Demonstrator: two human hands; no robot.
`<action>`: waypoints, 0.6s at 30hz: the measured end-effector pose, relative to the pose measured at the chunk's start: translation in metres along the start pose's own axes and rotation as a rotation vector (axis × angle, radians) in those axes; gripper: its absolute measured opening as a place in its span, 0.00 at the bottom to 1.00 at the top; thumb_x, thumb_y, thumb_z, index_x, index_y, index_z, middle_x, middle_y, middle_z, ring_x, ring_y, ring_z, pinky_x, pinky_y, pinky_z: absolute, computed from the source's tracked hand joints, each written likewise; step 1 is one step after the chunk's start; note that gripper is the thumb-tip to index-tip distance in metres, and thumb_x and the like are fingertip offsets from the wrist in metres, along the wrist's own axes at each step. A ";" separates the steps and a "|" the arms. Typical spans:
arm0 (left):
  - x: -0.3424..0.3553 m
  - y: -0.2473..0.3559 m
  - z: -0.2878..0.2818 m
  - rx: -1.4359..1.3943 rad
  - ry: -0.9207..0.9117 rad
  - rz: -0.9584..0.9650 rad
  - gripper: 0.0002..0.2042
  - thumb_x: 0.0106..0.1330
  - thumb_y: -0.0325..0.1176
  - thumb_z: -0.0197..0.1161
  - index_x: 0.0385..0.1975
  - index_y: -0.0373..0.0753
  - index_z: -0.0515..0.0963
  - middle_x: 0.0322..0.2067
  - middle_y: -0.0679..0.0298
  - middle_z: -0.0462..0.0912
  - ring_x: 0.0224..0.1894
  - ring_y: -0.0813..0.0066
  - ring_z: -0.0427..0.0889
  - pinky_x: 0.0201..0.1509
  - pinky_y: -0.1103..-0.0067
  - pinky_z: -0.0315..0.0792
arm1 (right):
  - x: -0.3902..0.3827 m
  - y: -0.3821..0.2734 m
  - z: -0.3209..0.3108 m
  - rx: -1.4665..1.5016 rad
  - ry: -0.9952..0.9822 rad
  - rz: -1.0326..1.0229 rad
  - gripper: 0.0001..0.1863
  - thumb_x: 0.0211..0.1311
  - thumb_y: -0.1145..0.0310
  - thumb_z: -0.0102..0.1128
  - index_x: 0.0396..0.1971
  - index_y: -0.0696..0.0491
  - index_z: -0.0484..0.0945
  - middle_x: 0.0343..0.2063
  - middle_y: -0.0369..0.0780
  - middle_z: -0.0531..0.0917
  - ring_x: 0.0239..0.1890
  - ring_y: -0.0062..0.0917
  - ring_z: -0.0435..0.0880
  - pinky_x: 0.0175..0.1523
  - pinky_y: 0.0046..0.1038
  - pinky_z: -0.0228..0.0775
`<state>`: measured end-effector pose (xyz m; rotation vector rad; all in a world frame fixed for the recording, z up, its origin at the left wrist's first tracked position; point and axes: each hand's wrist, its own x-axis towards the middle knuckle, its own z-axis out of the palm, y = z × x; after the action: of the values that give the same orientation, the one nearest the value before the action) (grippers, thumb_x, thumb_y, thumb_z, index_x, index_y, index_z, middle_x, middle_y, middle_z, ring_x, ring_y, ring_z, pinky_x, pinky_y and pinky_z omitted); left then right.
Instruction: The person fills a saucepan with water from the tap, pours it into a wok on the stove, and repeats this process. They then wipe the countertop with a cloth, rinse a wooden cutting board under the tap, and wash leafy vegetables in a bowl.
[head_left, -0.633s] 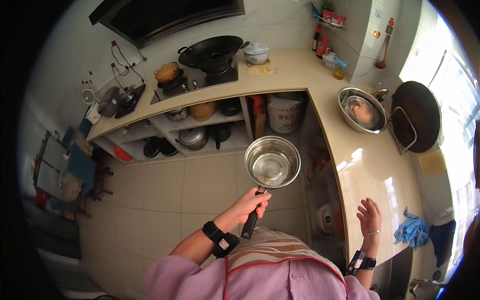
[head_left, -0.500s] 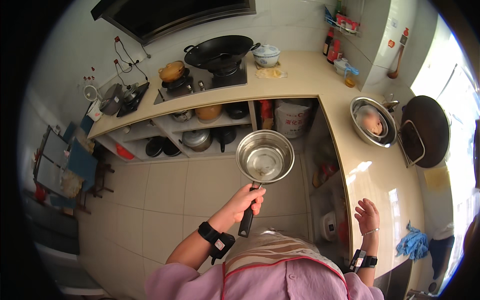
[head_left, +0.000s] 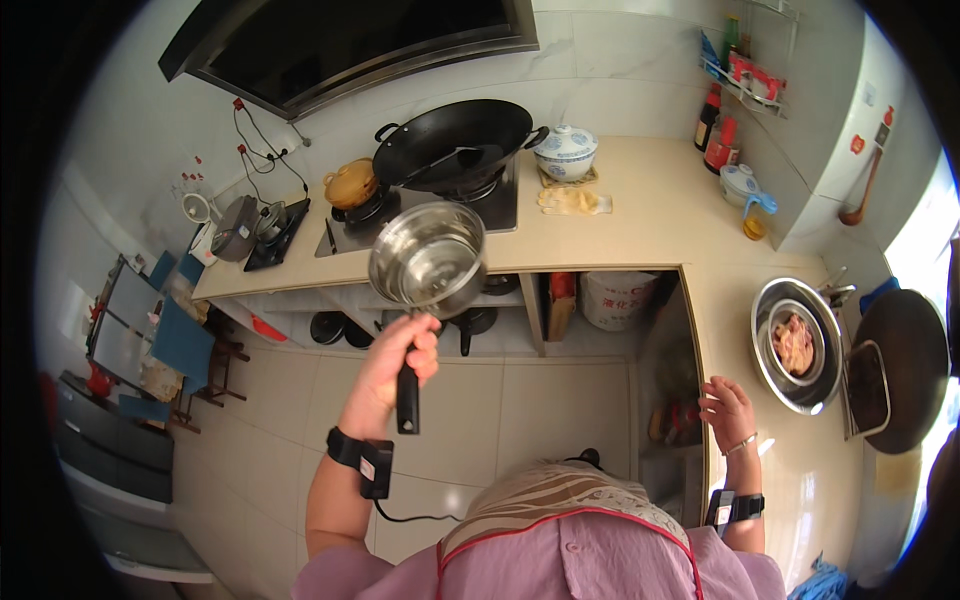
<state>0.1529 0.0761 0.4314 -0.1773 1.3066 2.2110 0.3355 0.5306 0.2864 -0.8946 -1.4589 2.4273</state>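
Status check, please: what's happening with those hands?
Left hand holding steel saucepan by black handle. Right hand empty, near the counter. Black wok on stove.

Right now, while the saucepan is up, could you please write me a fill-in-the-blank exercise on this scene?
1. The handle of the saucepan in the left hand is coloured ____.
2. The right hand is holding ____.
3. From the wearer's view, the wok stands to the ____ of the tan pot.
4. The lidded bowl beside the wok is white and ____.

Missing words: black; nothing; right; blue.
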 end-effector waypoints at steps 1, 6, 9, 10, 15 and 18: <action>0.016 0.015 -0.002 -0.012 0.059 0.009 0.07 0.68 0.34 0.56 0.34 0.38 0.71 0.18 0.74 0.69 0.13 0.88 0.63 0.15 0.85 0.57 | 0.015 -0.006 0.013 -0.024 -0.042 0.002 0.12 0.63 0.67 0.57 0.44 0.55 0.74 0.36 0.39 0.81 0.30 0.22 0.80 0.30 0.22 0.73; 0.083 0.089 -0.024 -0.125 0.039 0.033 0.07 0.68 0.34 0.55 0.35 0.38 0.70 0.19 0.74 0.70 0.14 0.89 0.64 0.16 0.87 0.61 | 0.074 -0.015 0.074 -0.154 -0.141 0.005 0.11 0.65 0.66 0.55 0.43 0.53 0.75 0.36 0.37 0.81 0.30 0.19 0.80 0.31 0.19 0.73; 0.129 0.134 -0.043 -0.065 0.049 0.041 0.07 0.67 0.34 0.57 0.34 0.38 0.71 0.19 0.74 0.70 0.15 0.89 0.65 0.17 0.87 0.61 | 0.100 -0.011 0.098 -0.171 -0.115 0.008 0.10 0.65 0.65 0.55 0.43 0.53 0.75 0.37 0.37 0.81 0.30 0.18 0.80 0.31 0.19 0.73; 0.146 0.147 -0.049 -0.056 0.066 0.070 0.07 0.67 0.33 0.57 0.34 0.37 0.71 0.19 0.74 0.70 0.15 0.88 0.65 0.17 0.87 0.60 | 0.107 -0.009 0.104 -0.178 -0.086 0.005 0.10 0.65 0.66 0.55 0.43 0.53 0.75 0.36 0.36 0.81 0.30 0.18 0.80 0.30 0.19 0.73; 0.219 0.211 -0.083 0.112 0.091 0.076 0.07 0.67 0.33 0.57 0.34 0.37 0.70 0.19 0.73 0.70 0.15 0.88 0.65 0.17 0.87 0.60 | 0.135 0.000 0.138 -0.123 0.099 0.029 0.10 0.64 0.66 0.56 0.43 0.52 0.75 0.34 0.35 0.82 0.29 0.18 0.80 0.28 0.19 0.73; 0.266 0.247 -0.101 0.183 0.075 0.074 0.07 0.66 0.33 0.58 0.34 0.37 0.70 0.19 0.73 0.69 0.15 0.87 0.64 0.17 0.86 0.59 | 0.147 0.005 0.163 -0.080 0.174 0.039 0.10 0.64 0.66 0.56 0.42 0.51 0.75 0.33 0.35 0.82 0.27 0.18 0.81 0.27 0.19 0.73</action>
<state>-0.2156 0.0057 0.4664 -0.1458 1.5707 2.1485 0.1241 0.4702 0.2783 -1.1306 -1.4968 2.2658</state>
